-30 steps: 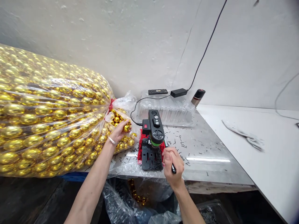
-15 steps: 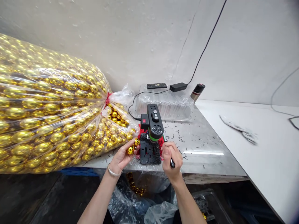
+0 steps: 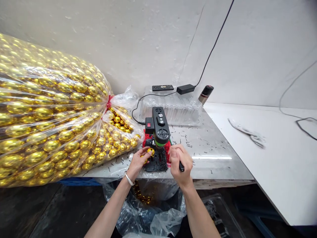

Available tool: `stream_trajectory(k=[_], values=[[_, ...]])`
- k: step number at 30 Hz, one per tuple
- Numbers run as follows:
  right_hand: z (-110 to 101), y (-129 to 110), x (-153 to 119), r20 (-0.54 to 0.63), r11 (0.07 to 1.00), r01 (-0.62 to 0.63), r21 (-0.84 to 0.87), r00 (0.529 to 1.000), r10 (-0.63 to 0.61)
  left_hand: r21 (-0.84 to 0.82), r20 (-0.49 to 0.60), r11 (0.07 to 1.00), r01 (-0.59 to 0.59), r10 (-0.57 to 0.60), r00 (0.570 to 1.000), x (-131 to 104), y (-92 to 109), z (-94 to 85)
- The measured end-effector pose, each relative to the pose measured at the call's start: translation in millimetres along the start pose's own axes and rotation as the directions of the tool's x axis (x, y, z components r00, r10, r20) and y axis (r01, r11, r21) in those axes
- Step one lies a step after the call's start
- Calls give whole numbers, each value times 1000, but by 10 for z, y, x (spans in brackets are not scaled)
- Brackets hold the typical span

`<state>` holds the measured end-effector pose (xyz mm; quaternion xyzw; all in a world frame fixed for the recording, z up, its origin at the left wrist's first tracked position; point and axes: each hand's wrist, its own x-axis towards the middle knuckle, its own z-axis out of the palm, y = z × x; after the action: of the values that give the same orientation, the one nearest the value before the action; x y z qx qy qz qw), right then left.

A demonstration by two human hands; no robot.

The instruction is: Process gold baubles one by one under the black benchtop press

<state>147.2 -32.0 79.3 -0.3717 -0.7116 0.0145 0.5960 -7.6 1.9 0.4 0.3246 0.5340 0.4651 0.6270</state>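
Note:
My left hand [image 3: 138, 161] is closed on shiny gold balls; one gold ball [image 3: 151, 151] shows at the fingertips, and another lies partly hidden under the fingers. These sit over the black base plate [image 3: 155, 164] of a small black bench drill [image 3: 160, 124] with a red switch. Wrapped round the drill's black-tipped lever handle [image 3: 181, 167] is my right hand [image 3: 180, 162], to the right of the base. Black shavings cover the plate's right side. A red cloth or mat [image 3: 167, 148] lies beneath the drill.
A huge clear bag of gold balls [image 3: 49, 125] fills the left, tied with red. Behind the drill stands a clear plastic box [image 3: 170, 110] with a power adapter [image 3: 185, 89] on top. A bottle [image 3: 206, 95] and a glove [image 3: 247, 133] are to the right. Plastic bags hang below.
My left hand has moved right, bringing a gold ball from beside the base plate to over it, under the drill head. My right hand stays on the lever. The view has shifted slightly.

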Motion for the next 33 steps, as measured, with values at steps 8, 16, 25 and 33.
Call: stream_trajectory(k=[8,16,25,33], values=[[-70,-45,169,56,1000,-12,-13,998,13,282,135,908,-311,283,949,82,-122,84],[-58,-25,81,58,1000,9,-20,998,-8,552,201,744,-378,321,925,-2,-84,54],[-65,-29,-3,87,1000,-6,-31,996,9,594,49,737,-322,367,929,-58,-135,124],[80,175,-403,46,999,37,-18,998,-36,644,59,687,-337,395,917,-39,-162,122]])
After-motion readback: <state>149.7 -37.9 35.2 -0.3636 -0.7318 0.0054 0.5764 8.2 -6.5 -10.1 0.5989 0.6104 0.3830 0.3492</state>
